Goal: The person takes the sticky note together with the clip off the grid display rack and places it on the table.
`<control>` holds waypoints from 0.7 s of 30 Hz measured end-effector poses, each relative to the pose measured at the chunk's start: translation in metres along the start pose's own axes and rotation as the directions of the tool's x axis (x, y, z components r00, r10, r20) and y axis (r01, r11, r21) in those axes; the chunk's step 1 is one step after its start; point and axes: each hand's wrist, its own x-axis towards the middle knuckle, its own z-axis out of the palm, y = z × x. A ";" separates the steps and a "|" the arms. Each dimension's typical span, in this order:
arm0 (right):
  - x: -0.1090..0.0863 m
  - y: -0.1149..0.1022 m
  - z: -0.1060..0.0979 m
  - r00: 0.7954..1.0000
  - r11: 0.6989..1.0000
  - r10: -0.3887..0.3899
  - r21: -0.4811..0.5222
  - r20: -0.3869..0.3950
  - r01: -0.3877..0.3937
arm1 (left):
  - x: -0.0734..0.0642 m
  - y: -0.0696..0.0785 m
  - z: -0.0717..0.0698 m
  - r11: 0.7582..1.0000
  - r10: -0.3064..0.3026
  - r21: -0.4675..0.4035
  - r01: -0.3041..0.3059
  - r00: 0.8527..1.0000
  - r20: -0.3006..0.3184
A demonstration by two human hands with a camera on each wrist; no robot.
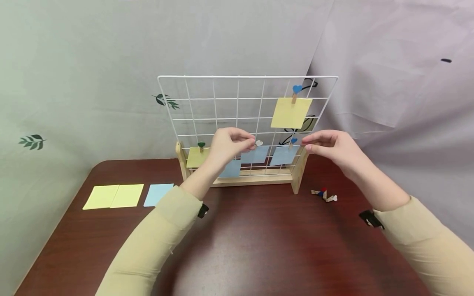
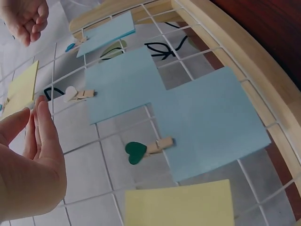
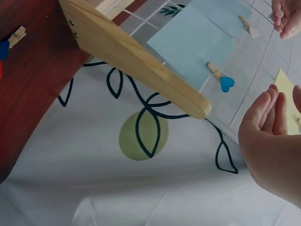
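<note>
My left hand [image 1: 232,144] is in front of the white wire grid [image 1: 238,77], near a white heart clothespin [image 2: 79,93] on a blue note [image 1: 255,155]. Its fingers are fairly straight, thumb close to the fingertips, with nothing visibly held. Beside the grid's right side, my right hand [image 1: 329,147] has relaxed fingers and holds nothing. Near it, a blue heart clothespin [image 3: 222,79] clips another blue note [image 3: 193,44]. A green heart clothespin [image 2: 146,149] holds a third blue note [image 2: 211,122], partly hidden by my left arm in the head view.
A yellow note [image 1: 291,113] hangs upper right, another yellow note [image 1: 197,158] lower left. Yellow sheets [image 1: 127,195] and a blue sheet [image 1: 157,195] lie on the table's left. Loose clothespins [image 1: 324,194] lie right of the wooden stand [image 1: 299,172].
</note>
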 end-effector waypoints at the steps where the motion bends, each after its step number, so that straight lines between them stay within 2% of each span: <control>1: 0.001 -0.001 0.000 1.000 1.000 -0.005 0.013 0.002 0.005 | 0.000 0.001 0.001 1.000 0.005 -0.005 -0.005 1.000 0.001; 4: 0.003 -0.006 0.000 1.000 0.999 -0.023 0.035 0.003 0.023 | 0.001 0.007 0.005 0.999 0.024 0.023 -0.024 1.000 0.004; 11: 0.006 -0.016 0.000 0.998 0.998 -0.053 0.020 -0.012 0.054 | 0.004 0.018 0.013 0.974 0.091 0.209 -0.085 0.996 -0.019; 16: 0.007 -0.021 0.001 0.997 0.997 -0.068 0.043 -0.031 0.069 | 0.008 0.021 0.016 0.956 0.121 0.273 -0.103 0.991 -0.051; 21: 0.010 -0.027 0.001 0.992 0.985 -0.091 0.136 -0.088 0.103 | 0.009 0.025 0.020 0.953 0.131 0.284 -0.108 0.989 -0.063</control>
